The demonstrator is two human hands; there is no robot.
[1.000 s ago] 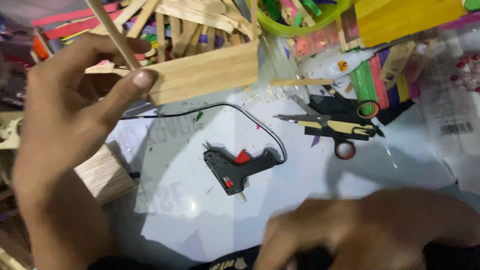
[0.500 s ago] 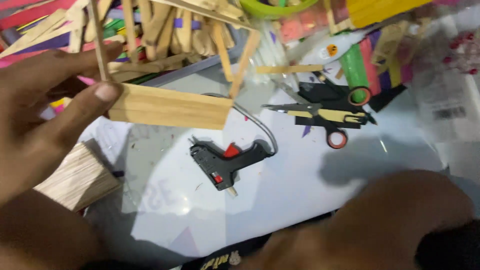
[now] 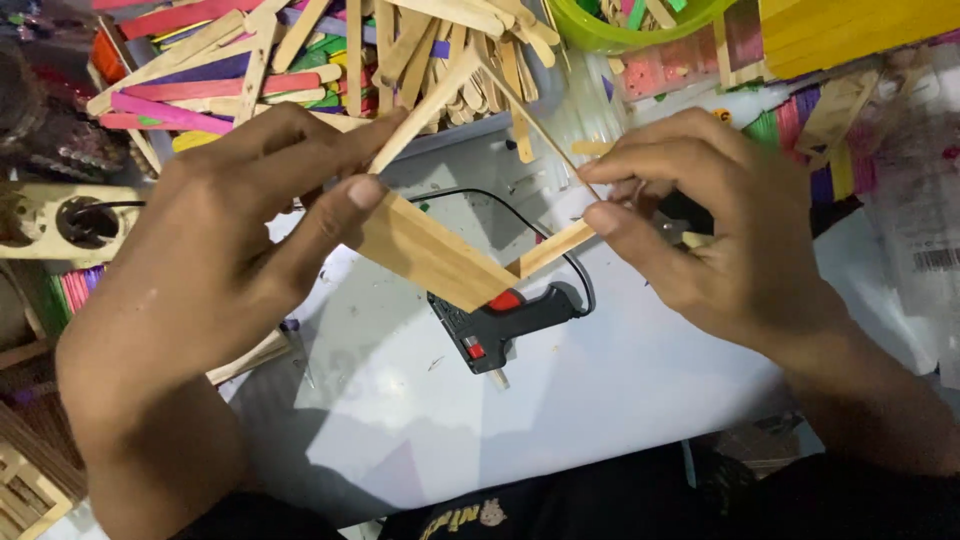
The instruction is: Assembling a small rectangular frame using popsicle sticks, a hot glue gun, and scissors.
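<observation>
My left hand [image 3: 230, 230] grips one end of a frame made of plain wooden craft sticks [image 3: 440, 255], thumb on its broad glued panel. My right hand [image 3: 710, 220] pinches the frame's other side between thumb and fingers. The frame is held tilted in the air, its lower corner pointing down over a black glue gun with a red trigger [image 3: 505, 320]. The gun lies on a white sheet [image 3: 600, 400], and its black cord [image 3: 480, 200] loops behind the frame.
A heap of plain and coloured craft sticks [image 3: 300, 60] fills the far left. A green bowl [image 3: 620, 30] and yellow stick stacks [image 3: 850, 30] stand at the far right. A wooden socket block [image 3: 60, 220] sits at the left, and a slatted stick panel [image 3: 25, 490] lies at the bottom left.
My right hand rose from the near edge and took hold of the frame's right side. The frame turned from level to a tilted diamond and moved over the glue gun.
</observation>
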